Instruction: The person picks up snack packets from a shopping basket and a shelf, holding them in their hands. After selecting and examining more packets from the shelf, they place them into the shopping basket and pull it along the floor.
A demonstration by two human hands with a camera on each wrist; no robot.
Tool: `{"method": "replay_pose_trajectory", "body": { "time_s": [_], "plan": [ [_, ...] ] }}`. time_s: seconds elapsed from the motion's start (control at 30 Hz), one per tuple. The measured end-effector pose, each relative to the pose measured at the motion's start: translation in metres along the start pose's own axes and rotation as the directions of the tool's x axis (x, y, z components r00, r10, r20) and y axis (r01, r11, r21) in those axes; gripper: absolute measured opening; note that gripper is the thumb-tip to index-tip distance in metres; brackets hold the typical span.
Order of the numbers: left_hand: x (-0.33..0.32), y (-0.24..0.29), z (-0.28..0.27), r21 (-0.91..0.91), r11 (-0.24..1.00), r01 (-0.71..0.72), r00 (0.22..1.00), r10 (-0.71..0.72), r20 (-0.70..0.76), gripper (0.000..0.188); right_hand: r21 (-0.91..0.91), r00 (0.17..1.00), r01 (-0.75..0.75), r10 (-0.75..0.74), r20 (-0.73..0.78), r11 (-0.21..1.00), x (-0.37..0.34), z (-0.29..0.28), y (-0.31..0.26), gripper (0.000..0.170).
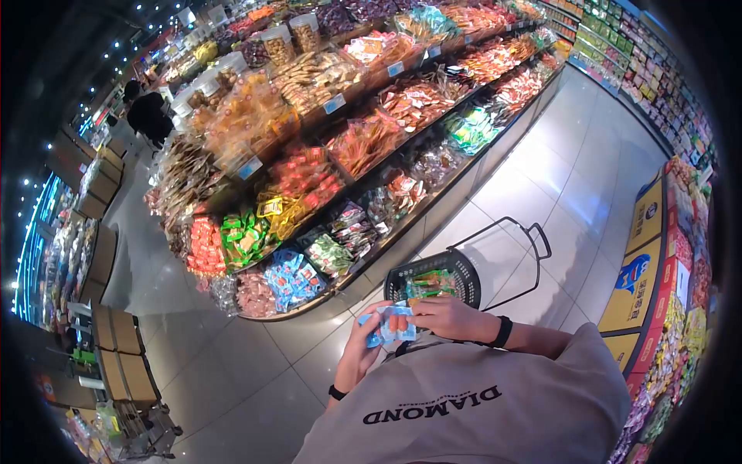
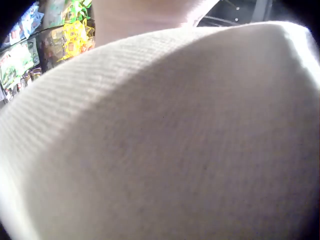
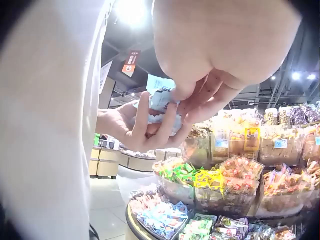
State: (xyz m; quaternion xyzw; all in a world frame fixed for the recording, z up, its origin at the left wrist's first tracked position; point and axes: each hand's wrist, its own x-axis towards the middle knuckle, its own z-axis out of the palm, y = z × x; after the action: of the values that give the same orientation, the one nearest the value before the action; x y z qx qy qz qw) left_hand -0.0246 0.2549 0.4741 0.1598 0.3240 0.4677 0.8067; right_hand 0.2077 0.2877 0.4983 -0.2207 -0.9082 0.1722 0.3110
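In the head view, light blue snack packets with orange-red pieces showing through are between my two hands, just in front of my shirt. My left hand grips them from one side, its fingers wrapped over them in the right wrist view. My right hand pinches the other side with thumb and fingers. From the right wrist, the crinkled blue wrapper pokes up between the hands; its lower part is covered by the left hand's fingers. Pale shirt cloth fills most of the left wrist view.
A dark shopping basket, with green packets inside and its handle tipped outward, is on the tiled floor beyond my hands. A tiered snack display curves ahead, including a bin of blue packets. Another shelf borders the right. A person is far left.
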Motion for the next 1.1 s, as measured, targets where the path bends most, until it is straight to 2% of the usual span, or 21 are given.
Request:
{"method": "replay_pose_trajectory", "body": {
  "time_s": [0.17,0.23,0.27,0.33,0.37,0.43,0.5,0.57,0.63,0.67,0.7,0.77,0.8,0.9,1.0,1.1],
  "plan": [
    [-0.023,0.001,-0.031,0.174,0.984,-0.046,0.997,0.033,0.075,0.046,-0.076,0.99,0.002,0.009,0.142,0.997,0.01,0.011,-0.034,0.03],
    [-0.038,0.003,-0.042,0.112,0.993,-0.049,0.997,0.043,0.058,0.046,-0.016,0.983,-0.094,0.096,0.158,0.995,0.008,0.034,-0.045,0.029],
    [-0.046,0.004,-0.05,0.123,0.99,-0.07,0.997,0.066,0.04,0.046,0.021,0.981,-0.081,0.075,0.18,0.997,0.012,0.042,-0.053,0.029],
    [-0.061,0.002,-0.064,0.145,0.983,-0.115,0.993,0.115,0.006,0.045,0.145,0.926,-0.328,0.287,0.245,0.934,0.018,0.046,-0.071,0.045],
    [-0.069,0.001,-0.07,0.16,0.977,-0.139,0.989,0.145,-0.032,0.045,0.158,0.921,-0.333,0.285,0.267,0.93,0.024,0.049,-0.082,0.045],
    [-0.082,-0.003,-0.08,0.187,0.967,-0.171,0.976,0.193,-0.103,0.045,0.369,0.889,-0.457,0.41,0.202,0.809,0.044,0.06,-0.1,0.071],
    [-0.095,-0.006,-0.084,0.157,0.969,-0.192,0.967,0.214,-0.135,0.046,0.445,0.888,-0.457,0.367,0.276,0.77,0.049,0.086,-0.102,0.087],
    [-0.105,-0.012,-0.092,0.137,0.967,-0.214,0.962,0.233,-0.144,0.046,0.429,0.877,-0.478,0.385,0.288,0.767,0.05,0.116,-0.104,0.082],
    [-0.115,-0.016,-0.1,0.075,0.942,-0.327,0.927,0.335,-0.168,0.041,0.634,0.747,-0.648,0.516,0.419,0.422,0.054,0.139,-0.105,0.077],
    [-0.119,-0.016,-0.101,0.108,0.937,-0.333,0.907,0.35,-0.234,0.041,0.641,0.765,-0.627,0.507,0.397,0.443,0.058,0.143,-0.106,0.068],
    [-0.124,-0.014,-0.102,0.099,0.938,-0.333,0.905,0.348,-0.243,0.041,0.637,0.76,-0.634,0.505,0.409,0.439,0.063,0.145,-0.107,0.068],
    [-0.134,-0.012,-0.104,0.035,0.918,-0.396,0.874,0.388,-0.293,0.043,0.665,0.766,-0.63,0.462,0.447,0.401,0.072,0.15,-0.108,0.059],
    [-0.138,-0.012,-0.103,0.041,0.917,-0.397,0.858,0.386,-0.338,0.044,0.72,0.773,-0.608,0.456,0.44,0.336,0.076,0.153,-0.11,0.051],
    [-0.144,-0.012,-0.11,0.089,0.898,-0.431,0.829,0.433,-0.355,0.048,0.712,0.754,-0.642,0.403,0.518,0.285,0.089,0.154,-0.112,0.05],
    [-0.145,-0.009,-0.115,0.112,0.876,-0.468,0.797,0.474,-0.374,0.044,0.738,0.78,-0.614,0.358,0.513,0.28,0.095,0.166,-0.104,0.052],
    [-0.146,-0.004,-0.116,0.149,0.866,-0.477,0.764,0.493,-0.416,0.041,0.759,0.775,-0.615,0.341,0.532,0.213,0.102,0.17,-0.097,0.051]
  ]
}}
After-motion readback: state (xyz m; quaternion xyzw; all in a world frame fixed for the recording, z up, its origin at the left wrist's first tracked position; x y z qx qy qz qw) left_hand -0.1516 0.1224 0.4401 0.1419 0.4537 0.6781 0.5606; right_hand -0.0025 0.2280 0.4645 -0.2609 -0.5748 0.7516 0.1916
